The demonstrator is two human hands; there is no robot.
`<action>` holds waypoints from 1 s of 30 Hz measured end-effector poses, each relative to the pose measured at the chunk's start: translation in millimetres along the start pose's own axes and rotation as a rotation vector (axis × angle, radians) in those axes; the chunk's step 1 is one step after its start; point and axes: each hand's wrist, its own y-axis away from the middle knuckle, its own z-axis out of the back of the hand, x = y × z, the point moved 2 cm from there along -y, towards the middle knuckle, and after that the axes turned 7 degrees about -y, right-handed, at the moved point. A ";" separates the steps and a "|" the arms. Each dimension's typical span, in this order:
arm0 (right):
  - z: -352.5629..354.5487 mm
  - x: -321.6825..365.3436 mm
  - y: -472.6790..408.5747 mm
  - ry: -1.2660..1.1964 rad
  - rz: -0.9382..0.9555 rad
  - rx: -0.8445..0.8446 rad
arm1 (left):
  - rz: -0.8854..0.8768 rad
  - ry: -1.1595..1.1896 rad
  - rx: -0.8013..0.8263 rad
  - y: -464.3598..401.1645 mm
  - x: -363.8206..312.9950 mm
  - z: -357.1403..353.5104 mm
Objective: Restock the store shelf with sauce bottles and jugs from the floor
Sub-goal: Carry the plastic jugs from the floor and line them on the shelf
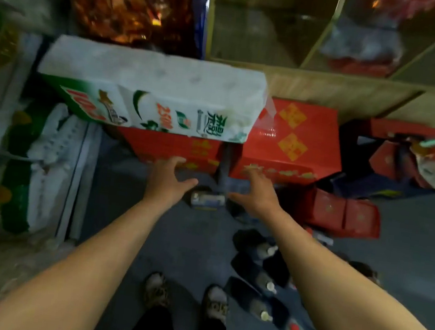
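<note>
A dark bottle with a pale label (207,200) lies on the grey floor between my two hands. My left hand (166,179) hovers just left of it, fingers spread, holding nothing. My right hand (255,194) reaches down on its right side, fingers apart and empty. Several dark sauce bottles with pale caps (260,277) lie in a row on the floor under my right forearm. The wooden shelf (330,88) stands behind the boxes, its compartments above. The picture is blurred.
Red cartons (293,144) sit on the floor straight ahead, with a white and green pack (151,93) lying on top at the left. Smaller red boxes (341,215) and a dark bag (391,164) are at the right. White and green packs (43,165) fill the left side. My feet (186,295) stand below.
</note>
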 end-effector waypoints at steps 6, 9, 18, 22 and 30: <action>-91.0 -93.9 -46.0 -0.068 -0.062 0.005 | 0.050 0.068 0.093 -41.9 70.7 -112.4; -143.4 -139.4 -73.6 -0.115 -0.096 -0.005 | 0.062 0.097 0.109 -69.7 111.2 -166.2; -294.2 -258.1 -196.4 -0.210 -0.039 0.046 | 0.059 0.212 0.228 -184.7 219.0 -320.6; -334.2 -298.7 -234.8 -0.354 -0.001 0.040 | -0.065 0.222 0.236 -229.4 248.4 -363.9; -366.0 -325.8 -253.1 -0.461 -0.031 0.005 | -0.157 0.290 0.232 -246.3 276.6 -386.8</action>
